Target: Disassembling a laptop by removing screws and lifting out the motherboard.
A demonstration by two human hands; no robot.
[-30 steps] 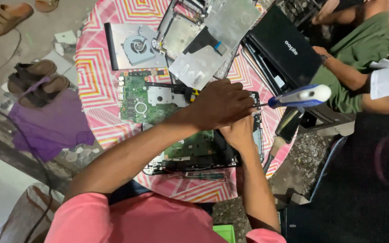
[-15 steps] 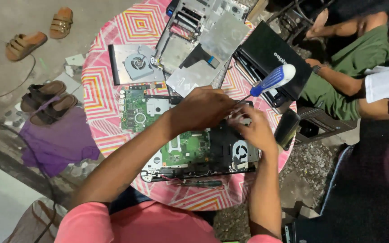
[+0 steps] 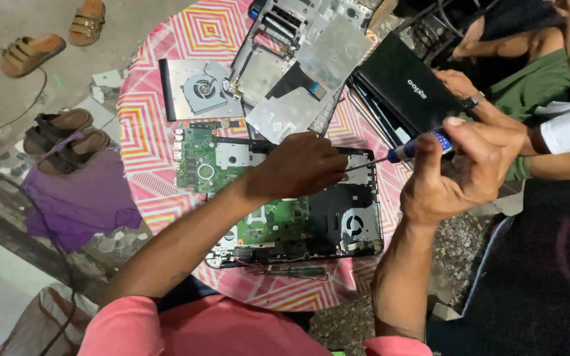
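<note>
A: Left hand (image 3: 301, 165) is down flat over the opened laptop base (image 3: 285, 204), palm down, fingers curled and bunched at the upper edge of the chassis, just where the green motherboard (image 3: 206, 168) meets the black frame.

B: And the right hand (image 3: 460, 171) is raised off to the side, wrist cocked, fingers wrapped around the blue-and-white handle of a screwdriver (image 3: 404, 153). The thumb stands up; the grip is closed on that handle.

A: The shaft angles left and slightly down, its tip meeting the left hand's fingertips. Whether those fingers pinch anything, I cannot tell.

B: The laptop base lies on the round tabletop (image 3: 146, 132) with its pink zigzag cloth, near the person's chest. A cooling fan (image 3: 200, 89) on a metal plate sits above it.

A: Another person's hand (image 3: 456, 82) rests on a black laptop lid (image 3: 407, 86) at the upper right.
</note>
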